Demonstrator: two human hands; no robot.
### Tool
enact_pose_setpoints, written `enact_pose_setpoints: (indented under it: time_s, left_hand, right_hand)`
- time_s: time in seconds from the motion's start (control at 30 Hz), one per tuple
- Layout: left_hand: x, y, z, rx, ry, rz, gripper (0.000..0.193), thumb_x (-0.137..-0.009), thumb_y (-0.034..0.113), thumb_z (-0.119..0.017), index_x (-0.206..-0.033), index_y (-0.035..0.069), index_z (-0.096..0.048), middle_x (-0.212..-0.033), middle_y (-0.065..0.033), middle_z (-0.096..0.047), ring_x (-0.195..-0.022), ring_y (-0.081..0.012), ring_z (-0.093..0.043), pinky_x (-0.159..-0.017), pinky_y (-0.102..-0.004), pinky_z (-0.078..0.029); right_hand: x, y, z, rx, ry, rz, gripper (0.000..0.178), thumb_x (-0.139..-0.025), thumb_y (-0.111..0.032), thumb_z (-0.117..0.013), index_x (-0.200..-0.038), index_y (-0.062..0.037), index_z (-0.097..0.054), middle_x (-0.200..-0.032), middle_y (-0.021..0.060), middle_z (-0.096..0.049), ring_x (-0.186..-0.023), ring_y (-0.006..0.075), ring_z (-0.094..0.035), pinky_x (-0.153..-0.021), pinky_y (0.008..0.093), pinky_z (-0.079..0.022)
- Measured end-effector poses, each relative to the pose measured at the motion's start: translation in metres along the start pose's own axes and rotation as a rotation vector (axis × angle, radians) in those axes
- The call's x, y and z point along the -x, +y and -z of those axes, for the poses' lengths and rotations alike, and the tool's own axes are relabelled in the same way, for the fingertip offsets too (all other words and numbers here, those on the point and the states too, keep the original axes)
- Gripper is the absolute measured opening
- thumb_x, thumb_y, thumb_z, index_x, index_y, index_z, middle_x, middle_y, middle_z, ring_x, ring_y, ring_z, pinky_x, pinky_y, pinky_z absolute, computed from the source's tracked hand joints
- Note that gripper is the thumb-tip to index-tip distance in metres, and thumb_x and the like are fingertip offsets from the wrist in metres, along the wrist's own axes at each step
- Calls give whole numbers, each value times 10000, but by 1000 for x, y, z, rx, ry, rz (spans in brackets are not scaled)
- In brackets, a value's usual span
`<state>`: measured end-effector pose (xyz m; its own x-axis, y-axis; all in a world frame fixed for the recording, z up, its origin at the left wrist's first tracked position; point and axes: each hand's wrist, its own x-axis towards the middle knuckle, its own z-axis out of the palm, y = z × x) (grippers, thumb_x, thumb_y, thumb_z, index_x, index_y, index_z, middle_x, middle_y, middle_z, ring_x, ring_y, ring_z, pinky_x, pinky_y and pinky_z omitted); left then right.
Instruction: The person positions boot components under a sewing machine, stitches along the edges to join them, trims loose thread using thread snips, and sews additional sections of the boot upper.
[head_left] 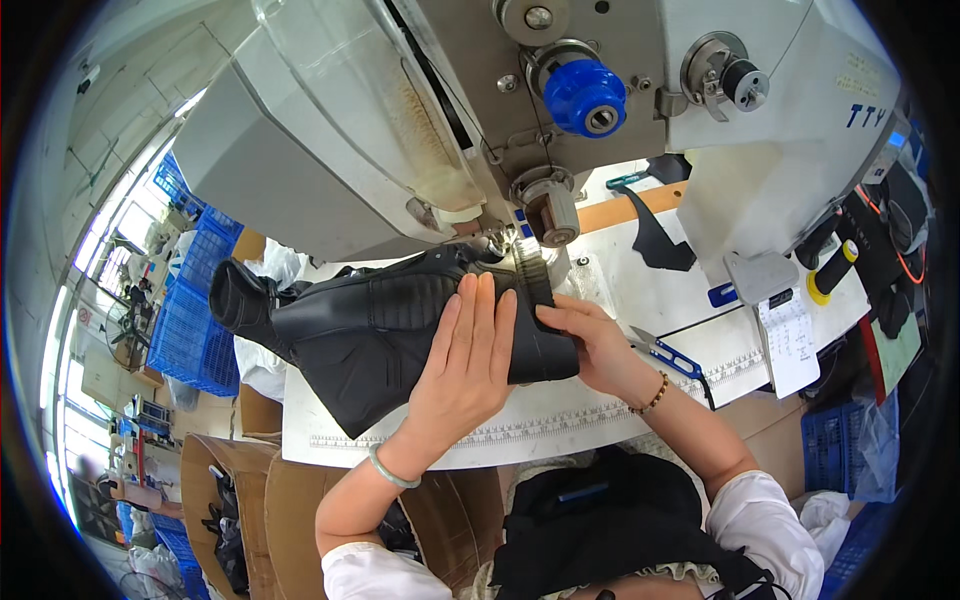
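A black leather piece (340, 320), stitched and shaped somewhat like a boot upper, lies across the white table under the sewing machine's head (330, 130). It has a ribbed padded panel and a rolled, tube-like end at the left. My left hand (467, 350) rests flat on its top, fingers stretched out toward the needle area. At the piece's right edge, my right hand (590, 345) grips the leather, thumb on top and the other fingers partly hidden. A brush-like strip of dark bristles (531, 265) stands beside the stitching spot. The needle tip itself is hard to make out.
Blue-handled thread snips (672, 356) lie right of my right hand, above a printed ruler strip (540, 428). Farther right are a paper card (788, 345) and a thread spool (832, 272). A dark cut piece (660, 240) lies behind. Cardboard boxes (300, 520) stand below left.
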<state>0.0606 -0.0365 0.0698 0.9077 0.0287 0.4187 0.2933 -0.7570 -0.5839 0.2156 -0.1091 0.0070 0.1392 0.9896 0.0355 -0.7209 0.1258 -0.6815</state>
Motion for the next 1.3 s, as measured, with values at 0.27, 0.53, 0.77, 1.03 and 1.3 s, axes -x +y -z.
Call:
enact_pose_setpoints:
  time_s: [0.27,0.53,0.77,1.03,1.3]
  left_hand:
    - [-1,7,-5,-2,28,38,614,-648,196,-612,-1171,-105,-498,-1221,-275,-500,-1204,-367,-452,-1041,-409,-317]
    - [-3,12,-9,0,35,77,595,-615,120,-531,-1165,-105,-506,-1220,-280,-500,-1198,-375,-457,-1036,-413,-321]
    - [-4,12,-4,-17,12,66,550,-654,127,-510,-1156,-99,-517,-1210,-265,-513,-1192,-369,-464,-1027,-412,-332]
    - [-3,12,-4,-32,41,88,482,-722,138,-478,-1149,-80,-531,-1158,-243,-553,-1154,-355,-503,-1011,-392,-348]
    - [-7,7,0,-126,0,35,373,-838,121,-424,-1150,-26,-566,-1145,-207,-584,-1127,-314,-537,-1036,-396,-335]
  right_hand:
    - [-16,0,17,182,-116,113,228,-877,-54,-559,-1101,-11,-555,-893,-14,-599,-795,17,-528,-679,181,-443]
    - [-18,-7,19,462,-147,197,256,-867,-46,-579,-1119,-9,-549,-819,-37,-576,-740,-4,-478,-661,176,-409]
    - [-14,-6,15,473,-148,185,241,-868,-39,-578,-1105,-16,-547,-831,-48,-570,-741,-1,-470,-656,181,-408]
    - [-15,1,15,382,-146,175,235,-884,-20,-546,-1119,-11,-540,-891,-37,-588,-789,-5,-505,-683,161,-426]
    - [-16,1,17,355,-142,153,247,-902,-51,-530,-1143,-1,-517,-1009,-6,-594,-874,16,-536,-737,181,-446]
